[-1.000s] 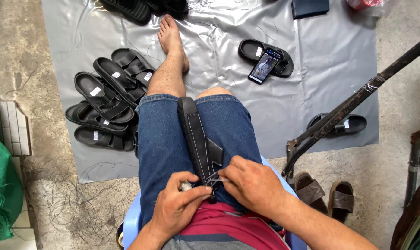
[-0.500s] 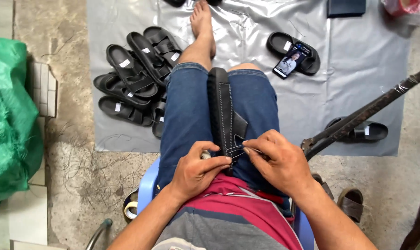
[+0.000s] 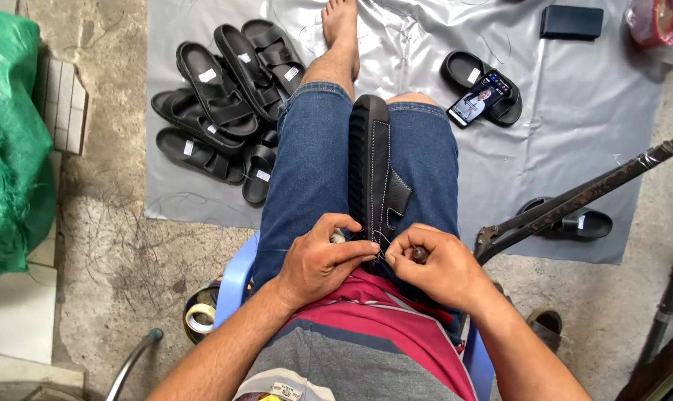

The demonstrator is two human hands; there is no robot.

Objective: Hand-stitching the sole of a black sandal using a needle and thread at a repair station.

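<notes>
A black sandal (image 3: pixel 373 167) with white stitching lies lengthwise between my thighs, sole edge up, clamped by my denim-clad legs. My left hand (image 3: pixel 323 260) grips its near end, fingers curled, with a small pale tool end showing at the knuckles. My right hand (image 3: pixel 431 263) is pinched on a thin thread and a small dark tool right beside the sandal's near end. Both hands nearly touch each other at the sandal's heel.
A pile of black sandals (image 3: pixel 225 96) lies on a grey sheet (image 3: pixel 574 148) at left. A phone (image 3: pixel 477 100) rests on another sandal (image 3: pixel 462 70). A metal bar (image 3: pixel 589 197) slants at right. A green sack (image 3: pixel 10 141) stands left; a tape roll (image 3: pixel 200 315) sits under the blue chair (image 3: pixel 236 278).
The view has shifted, so everything sits further right and lower in the picture. My hands stay at the sandal's near end, the right one pinching the thread closer to it.
</notes>
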